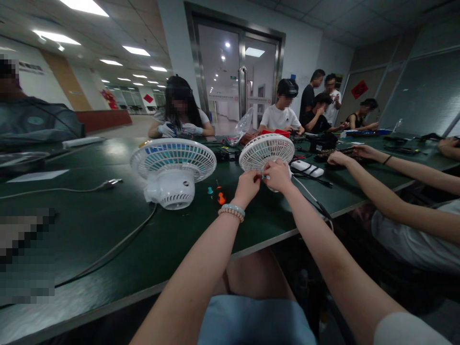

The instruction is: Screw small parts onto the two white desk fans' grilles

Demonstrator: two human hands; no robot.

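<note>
A white desk fan [266,148] stands near the table's front edge, its round grille tilted upward. My right hand [278,176] is at the fan's base, its fingers pinched and partly covering it. Between my two hands shows a tiny pale-blue piece [265,177], too small to name, at my right fingertips. My left hand [247,188], with bracelets at the wrist, is closed in a pinch right beside it; what its fingers hold is hidden. To the left lie an orange-handled screwdriver [221,198] and a small teal part [210,190].
Another white fan [176,189] with blue blades stands left, its cord [125,244] trailing over the green table [108,211]. A white power strip [307,168] lies right of my hands. A neighbour's arms [373,191] reach in from the right. Other people sit across the table.
</note>
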